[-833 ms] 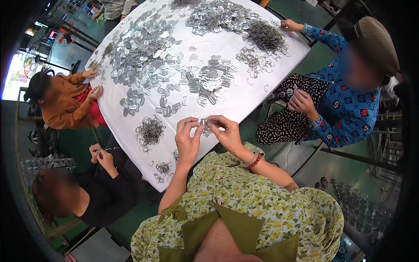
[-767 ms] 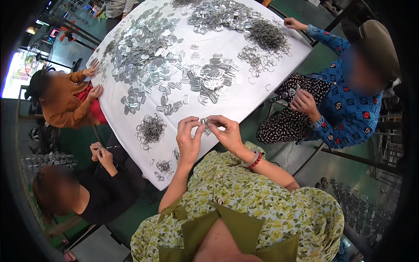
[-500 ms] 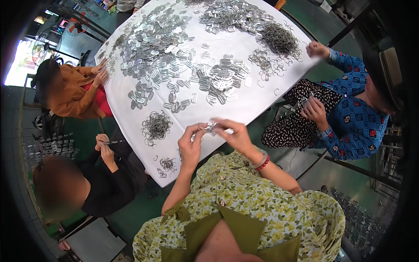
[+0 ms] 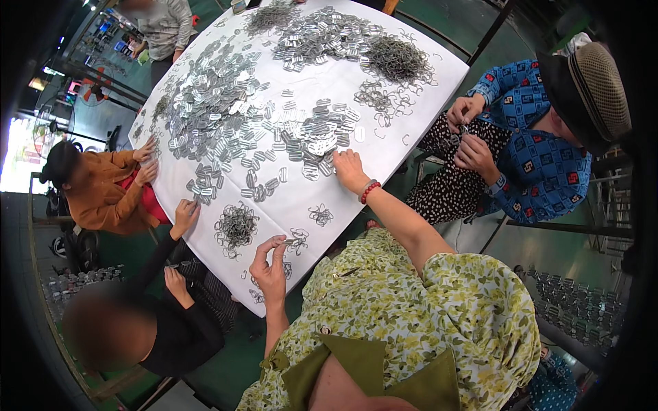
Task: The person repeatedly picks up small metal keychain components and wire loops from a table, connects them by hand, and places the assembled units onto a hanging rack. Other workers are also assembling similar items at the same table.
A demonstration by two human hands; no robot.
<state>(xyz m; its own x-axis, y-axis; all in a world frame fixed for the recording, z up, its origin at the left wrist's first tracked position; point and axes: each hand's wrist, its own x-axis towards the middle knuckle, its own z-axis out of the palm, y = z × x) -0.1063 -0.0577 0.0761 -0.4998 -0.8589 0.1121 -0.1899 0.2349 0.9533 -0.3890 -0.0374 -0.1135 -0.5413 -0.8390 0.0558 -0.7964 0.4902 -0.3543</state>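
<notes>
Nearest, above the green-and-yellow flowered sleeves, the person's left hand [image 4: 271, 264] is raised over the near edge of the white table [image 4: 425, 103], its thumb and forefinger pressed together on a small wire piece [image 4: 293, 241] held just above the cloth. Thin wire clips [image 4: 320, 215] lie scattered beside it, and a dark tangle of wire loops [image 4: 236, 226] sits a little further to the left. The right hand [image 4: 349, 170], a red bead bracelet at its wrist, reaches further out with fingers curled down onto the edge of a cluster of flat silver tags [image 4: 319, 137]; whether it actually grips any I cannot tell. Beyond, a broad heap of the same silver tags [image 4: 212, 103] spreads over the left half of the cloth, and a grey mound of wire hooks [image 4: 397, 58] lies near the far right edge. Around the table other people sit at work: one in black at the lower left, one in orange on the left, one in blue with a cap on the right.
</notes>
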